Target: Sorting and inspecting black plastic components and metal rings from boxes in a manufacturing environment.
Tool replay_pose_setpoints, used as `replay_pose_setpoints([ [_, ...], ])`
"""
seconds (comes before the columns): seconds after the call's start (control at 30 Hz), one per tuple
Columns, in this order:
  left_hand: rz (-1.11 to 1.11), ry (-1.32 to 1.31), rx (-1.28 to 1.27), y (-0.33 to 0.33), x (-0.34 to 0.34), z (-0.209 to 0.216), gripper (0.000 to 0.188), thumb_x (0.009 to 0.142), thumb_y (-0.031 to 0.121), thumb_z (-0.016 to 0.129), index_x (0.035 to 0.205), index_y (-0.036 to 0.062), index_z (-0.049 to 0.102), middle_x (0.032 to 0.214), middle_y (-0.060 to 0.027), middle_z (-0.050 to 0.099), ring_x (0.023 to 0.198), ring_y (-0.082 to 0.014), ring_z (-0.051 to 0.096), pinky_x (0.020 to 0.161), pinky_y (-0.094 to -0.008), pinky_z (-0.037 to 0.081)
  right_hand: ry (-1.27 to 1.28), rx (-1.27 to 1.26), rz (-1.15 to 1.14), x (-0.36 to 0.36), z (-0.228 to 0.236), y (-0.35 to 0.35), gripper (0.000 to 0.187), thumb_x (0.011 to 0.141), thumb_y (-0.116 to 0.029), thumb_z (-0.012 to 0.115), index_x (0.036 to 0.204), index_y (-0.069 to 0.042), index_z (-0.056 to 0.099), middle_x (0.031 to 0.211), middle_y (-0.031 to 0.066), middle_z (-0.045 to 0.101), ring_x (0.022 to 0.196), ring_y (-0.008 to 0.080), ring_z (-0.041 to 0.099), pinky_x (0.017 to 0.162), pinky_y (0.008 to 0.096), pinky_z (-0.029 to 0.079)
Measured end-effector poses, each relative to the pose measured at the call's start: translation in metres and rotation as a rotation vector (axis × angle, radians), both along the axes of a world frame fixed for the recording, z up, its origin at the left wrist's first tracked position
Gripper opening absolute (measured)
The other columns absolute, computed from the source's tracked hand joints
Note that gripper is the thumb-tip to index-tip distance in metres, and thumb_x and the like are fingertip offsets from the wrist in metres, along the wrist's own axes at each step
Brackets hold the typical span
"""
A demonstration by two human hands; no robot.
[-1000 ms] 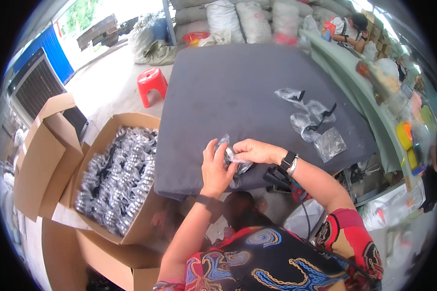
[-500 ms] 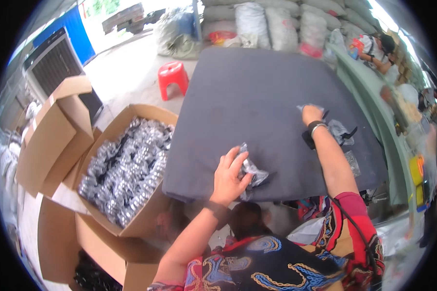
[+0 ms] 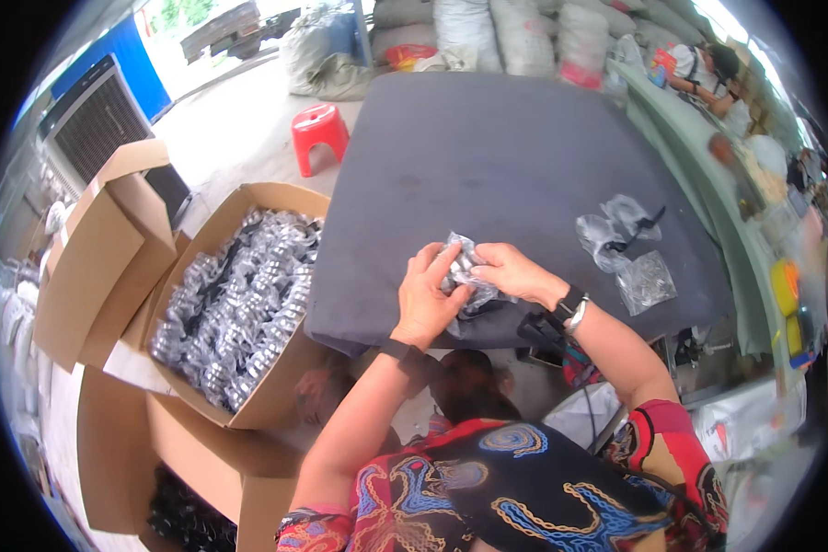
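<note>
Both hands meet over the near middle of the dark grey padded table [image 3: 488,147]. Between their fingers is a clear plastic bag [image 3: 466,253] with something shiny inside, whose kind I cannot make out. My left hand [image 3: 421,299] is closed on its left side, with the thumb below. From the right, my right hand [image 3: 517,274] pinches the same bag. Part of the bag and something dark beneath it are hidden by the fingers. Farther right lie crumpled clear bags [image 3: 607,235] with a black strap piece [image 3: 651,221], beside a flat clear bag of small metal parts [image 3: 647,281].
Left of the table stands an open cardboard box [image 3: 276,195] full of plastic-wrapped silvery pieces. A second open box [image 3: 110,432] holds black items. Beyond are a red stool [image 3: 320,138] and stacked sacks [image 3: 524,37]. Another person [image 3: 704,78] sits at the far right.
My right hand has come left from the bags on the table's right side to the bag at my left hand. The bags it partly covered now show. The view has shifted slightly.
</note>
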State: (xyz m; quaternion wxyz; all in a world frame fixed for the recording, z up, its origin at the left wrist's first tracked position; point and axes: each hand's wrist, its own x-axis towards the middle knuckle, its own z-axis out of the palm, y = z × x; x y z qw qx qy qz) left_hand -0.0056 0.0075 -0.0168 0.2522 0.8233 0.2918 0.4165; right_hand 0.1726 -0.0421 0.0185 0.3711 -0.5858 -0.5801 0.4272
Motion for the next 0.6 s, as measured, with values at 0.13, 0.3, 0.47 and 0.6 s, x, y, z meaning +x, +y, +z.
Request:
replay_pose_setpoints([
  [0.13, 0.092, 0.064, 0.003, -0.005, 0.004, 0.006, 0.056, 0.066, 0.015, 0.077, 0.12, 0.0119, 0.064, 0.124, -0.0149, 0.056, 0.112, -0.0336, 0.056, 0.091, -0.0407, 0.049, -0.181, 0.166, 0.011, 0.003, -0.008, -0.009, 0.018, 0.088, -0.012, 0.057, 0.099, 0.003, 0.058, 0.088, 0.0139, 0.064, 0.082, 0.0203, 0.061, 0.073, 0.0366, 0.049],
  [0.3, 0.098, 0.058, -0.007, -0.005, 0.002, 0.008, 0.056, 0.066, 0.018, 0.079, 0.12, 0.0129, 0.064, 0.124, -0.0134, 0.056, 0.11, -0.0319, 0.057, 0.09, -0.0395, 0.049, -1.132, 0.239, -0.396, 0.066, 0.019, -0.016, 0.025, 0.08, -0.018, 0.063, 0.097, 0.0, 0.064, 0.094, 0.0196, 0.066, 0.092, 0.0355, 0.064, 0.079, 0.0457, 0.052],
  [0.47, 0.081, 0.03, 0.018, -0.003, 0.004, 0.004, 0.057, 0.066, 0.02, 0.079, 0.121, 0.0135, 0.063, 0.124, -0.0144, 0.056, 0.111, -0.0329, 0.056, 0.091, -0.0401, 0.049, -1.48, -0.284, -0.557, 0.156, -0.016, -0.031, 0.021, 0.081, -0.009, 0.057, 0.095, -0.009, 0.073, 0.1, 0.0143, 0.07, 0.099, 0.0311, 0.066, 0.08, 0.0474, 0.049],
  [0.6, 0.074, 0.024, 0.032, -0.002, 0.006, 0.004, 0.057, 0.067, 0.021, 0.079, 0.121, 0.0125, 0.062, 0.123, -0.0151, 0.056, 0.111, -0.033, 0.056, 0.091, -0.0404, 0.048, -1.489, -0.16, -0.316, 0.137, 0.003, -0.024, 0.017, 0.083, -0.012, 0.056, 0.089, -0.004, 0.07, 0.097, 0.0157, 0.069, 0.094, 0.0327, 0.066, 0.077, 0.046, 0.05],
])
